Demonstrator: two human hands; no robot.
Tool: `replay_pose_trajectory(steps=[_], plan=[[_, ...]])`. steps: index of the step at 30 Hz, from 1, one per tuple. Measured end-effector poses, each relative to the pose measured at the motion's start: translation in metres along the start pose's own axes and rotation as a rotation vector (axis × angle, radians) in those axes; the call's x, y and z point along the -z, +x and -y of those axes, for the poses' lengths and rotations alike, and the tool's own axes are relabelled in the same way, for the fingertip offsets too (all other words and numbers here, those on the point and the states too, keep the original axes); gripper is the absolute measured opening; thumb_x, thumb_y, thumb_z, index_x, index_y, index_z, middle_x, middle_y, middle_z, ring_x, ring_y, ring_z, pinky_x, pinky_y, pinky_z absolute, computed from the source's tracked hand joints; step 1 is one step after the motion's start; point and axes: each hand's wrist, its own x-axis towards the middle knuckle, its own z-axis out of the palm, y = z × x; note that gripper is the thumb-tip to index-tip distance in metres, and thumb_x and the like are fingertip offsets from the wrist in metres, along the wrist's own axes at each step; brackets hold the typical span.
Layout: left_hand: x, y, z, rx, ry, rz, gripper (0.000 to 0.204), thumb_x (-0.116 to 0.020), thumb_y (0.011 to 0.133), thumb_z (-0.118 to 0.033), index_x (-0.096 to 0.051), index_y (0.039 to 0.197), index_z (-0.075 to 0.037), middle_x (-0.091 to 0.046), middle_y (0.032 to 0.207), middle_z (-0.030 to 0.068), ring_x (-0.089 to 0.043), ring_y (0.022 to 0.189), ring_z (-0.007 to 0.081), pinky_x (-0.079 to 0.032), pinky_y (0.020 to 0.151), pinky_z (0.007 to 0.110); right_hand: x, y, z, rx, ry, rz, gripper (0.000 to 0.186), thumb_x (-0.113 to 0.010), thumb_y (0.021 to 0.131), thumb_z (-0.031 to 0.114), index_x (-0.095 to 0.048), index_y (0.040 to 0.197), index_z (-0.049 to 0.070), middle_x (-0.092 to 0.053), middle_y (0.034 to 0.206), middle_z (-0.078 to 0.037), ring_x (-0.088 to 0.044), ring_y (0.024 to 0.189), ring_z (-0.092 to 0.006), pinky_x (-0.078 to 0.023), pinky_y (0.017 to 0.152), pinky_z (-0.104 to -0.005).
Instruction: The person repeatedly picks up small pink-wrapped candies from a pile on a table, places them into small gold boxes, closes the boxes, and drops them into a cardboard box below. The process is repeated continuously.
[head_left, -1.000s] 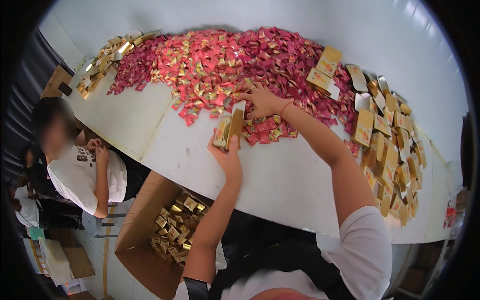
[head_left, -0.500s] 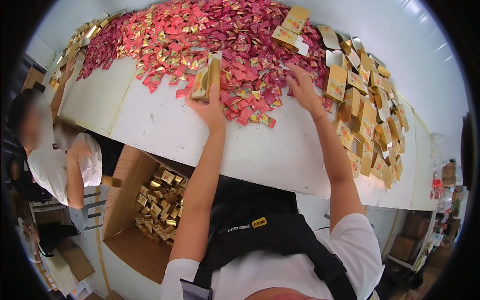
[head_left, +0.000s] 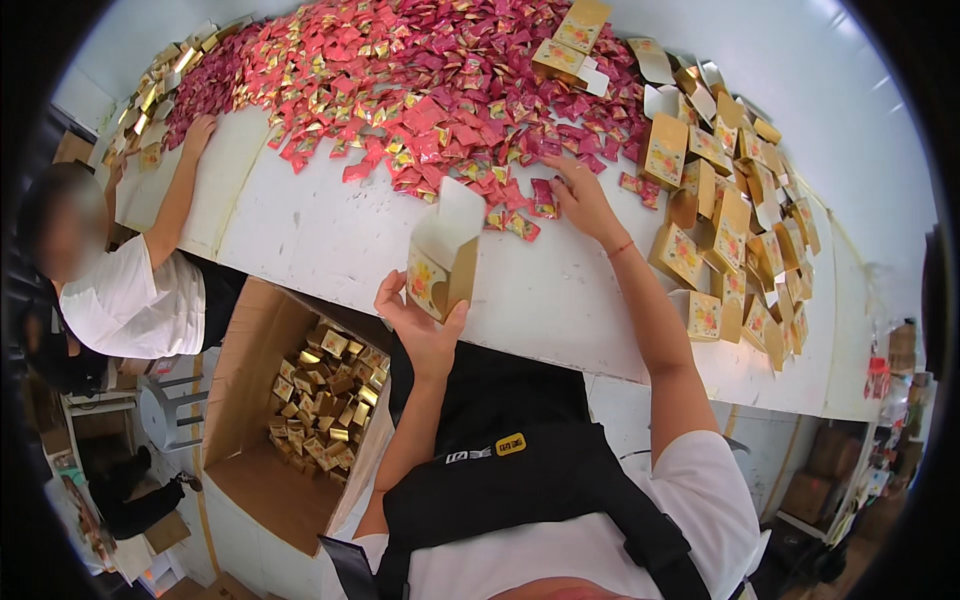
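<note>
My left hand (head_left: 425,330) grips a small gold carton (head_left: 445,265) printed with flowers. The carton's white-lined flap stands up and its top is open. Over the near edge of a heap of pink and magenta sachets (head_left: 440,135), my right hand (head_left: 585,203) reaches with index finger and thumb apart. One magenta sachet (head_left: 545,198) lies right by the thumb tip; whether they touch I cannot tell. Other floral gold cartons (head_left: 720,225) are piled to the right of my right forearm, several with raised flaps.
Two gold cartons (head_left: 560,58) rest on the heap. At lower left, a big cardboard box (head_left: 235,400) beside the white table (head_left: 330,245) contains many closed gold cartons (head_left: 325,400). A co-worker (head_left: 130,300) at the left reaches toward more gold cartons (head_left: 150,110).
My left hand has brought the carton nearer to me and turned it, so its raised flap shows. My right hand has shifted slightly left. The co-worker's arms now both reach onto the table.
</note>
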Motion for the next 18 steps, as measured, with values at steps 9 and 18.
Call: replay_pose_trajectory(steps=[9, 18], plan=[[0.006, 0.000, 0.004, 0.006, 0.130, 0.029, 0.081, -0.080, 0.072, -0.005, -0.033, 0.137, 0.001, -0.043, 0.129, 0.0130, -0.043, 0.122, 0.0238, -0.032, 0.107, 0.038, 0.002, -0.020, -0.005, -0.014, -0.302, -0.259, 0.068, -0.078, 0.079, 0.031, -0.050, 0.137, 0.010, -0.049, 0.139, -0.017, -0.045, 0.128, -0.0339, -0.031, 0.106, -0.0433], [0.005, 0.001, 0.008, 0.012, 0.101, 0.010, 0.082, -0.081, 0.073, -0.005, -0.032, 0.139, 0.002, -0.042, 0.131, 0.0139, -0.041, 0.124, 0.0242, -0.028, 0.110, 0.038, 0.007, -0.043, 0.011, -0.001, -0.395, -0.186, 0.074, -0.077, 0.079, 0.030, -0.044, 0.142, 0.010, -0.048, 0.139, -0.017, -0.044, 0.128, -0.0363, -0.033, 0.105, -0.0457]])
